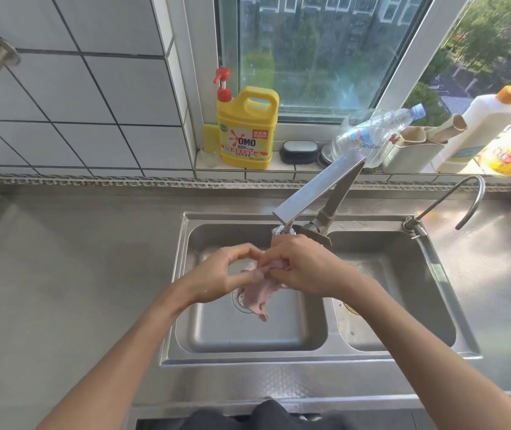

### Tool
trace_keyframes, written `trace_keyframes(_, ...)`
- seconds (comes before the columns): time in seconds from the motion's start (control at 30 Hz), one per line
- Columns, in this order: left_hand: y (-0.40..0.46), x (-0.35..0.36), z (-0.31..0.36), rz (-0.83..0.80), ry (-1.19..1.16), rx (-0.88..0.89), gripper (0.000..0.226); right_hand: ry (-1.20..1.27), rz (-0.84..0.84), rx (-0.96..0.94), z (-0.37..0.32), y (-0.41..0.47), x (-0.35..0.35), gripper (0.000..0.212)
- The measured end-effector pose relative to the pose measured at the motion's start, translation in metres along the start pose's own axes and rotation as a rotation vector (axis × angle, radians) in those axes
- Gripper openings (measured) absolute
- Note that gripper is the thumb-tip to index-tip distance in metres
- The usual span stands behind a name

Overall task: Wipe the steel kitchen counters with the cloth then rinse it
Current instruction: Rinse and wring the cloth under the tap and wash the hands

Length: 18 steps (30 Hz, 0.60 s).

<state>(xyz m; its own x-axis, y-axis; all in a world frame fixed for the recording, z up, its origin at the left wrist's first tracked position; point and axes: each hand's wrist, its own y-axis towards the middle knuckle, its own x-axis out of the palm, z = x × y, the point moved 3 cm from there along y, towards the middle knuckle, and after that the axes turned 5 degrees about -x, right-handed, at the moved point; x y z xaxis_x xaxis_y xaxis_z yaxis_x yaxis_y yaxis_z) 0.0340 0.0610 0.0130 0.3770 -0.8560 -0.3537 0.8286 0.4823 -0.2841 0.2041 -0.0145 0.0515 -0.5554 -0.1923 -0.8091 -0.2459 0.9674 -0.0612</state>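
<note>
Both hands are over the left basin of the steel double sink (pixel 183 274). My left hand (pixel 220 277) and my right hand (pixel 300 268) both grip a small pale pink cloth (pixel 262 294), which hangs down between them toward the drain. They hold it just under the spout of the steel tap (pixel 316 192). The steel counter (pixel 71 268) stretches out to the left of the sink.
A yellow detergent bottle with a red pump (pixel 246 128) stands on the window sill, beside a dark soap box (pixel 299 152), a clear plastic bottle (pixel 372 135), a holder and a white bottle (pixel 484 125). A thin curved tap (pixel 465 197) stands behind the right basin.
</note>
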Motion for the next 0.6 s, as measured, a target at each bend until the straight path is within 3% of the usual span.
trace_keyframes(0.07,0.001,0.001,-0.001,0.001,-0.029,-0.034,0.015,-0.060,-0.002,-0.015,-0.003,-0.003,-0.012,0.020)
trace_keyframes(0.2,-0.003,0.002,-0.014,0.022,-0.041,-0.065,0.030,-0.096,0.070,-0.038,-0.006,-0.016,-0.033,0.014)
trace_keyframes(0.43,-0.006,-0.019,-0.020,0.178,0.305,-0.023,0.056,0.054,0.185,0.057,0.009,-0.042,-0.038,0.007)
trace_keyframes(0.5,-0.009,-0.031,-0.016,0.183,0.328,-0.003,0.050,0.116,0.212,0.120,0.020,-0.048,-0.043,0.004)
trace_keyframes(0.6,-0.012,-0.044,-0.007,0.126,0.083,-0.015,0.021,0.210,0.225,0.195,0.037,-0.059,-0.053,0.010)
